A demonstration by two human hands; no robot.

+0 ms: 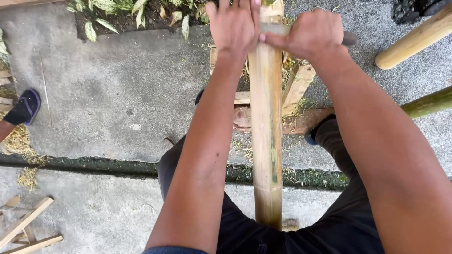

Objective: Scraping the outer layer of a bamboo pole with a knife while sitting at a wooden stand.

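Fingers of the right hand [314, 34] wrap tight round the dark handle of a blade [349, 38], whose pale metal crosses the bamboo pole [266, 122] near its far end; the closed grip keeps the edge square to the grain. Fingers of the left hand [234, 26] lie nearly straight, close together, pressed on the left flank of the pole beside the blade, apparently to brace it; whether they touch the metal cannot be told. Both forearms run alongside the pole, one on each flank. The pole itself runs from between the person's dark-trousered knees outward, its far part over scrap wooden blocks [297, 84] on the concrete floor [117, 94], which seem to prop it. Right of the pole lie two more poles, one pale [414, 40], one green [428, 103]. Far left of the pole, another person's sandalled foot [24, 107]; beyond its far end, leafy plants [117, 9].
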